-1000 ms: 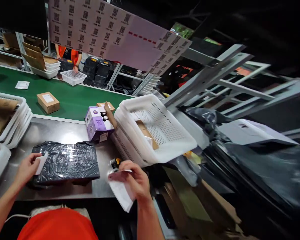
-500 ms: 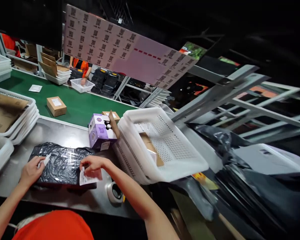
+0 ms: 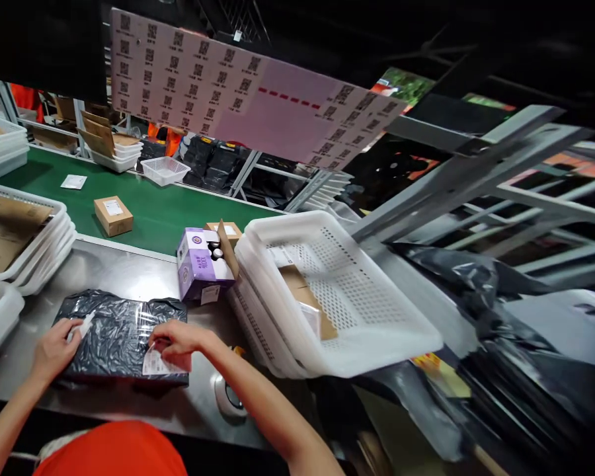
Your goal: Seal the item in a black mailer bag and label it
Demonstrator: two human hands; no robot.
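a steel surface [image 3: 129,271] is catching a dull glare, and a green conveyor belt [image 3: 149,208] is running behind it. a pale sheet of qr codes [image 3: 238,86] is hanging overhead. grey metal racking [image 3: 480,165] is slanting across the right side, while darkness is swallowing the ceiling and the far room.

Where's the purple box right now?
In the head view, the purple box stands open on the steel table, left of centre, just behind the black poly mailer and against the stacked white baskets.
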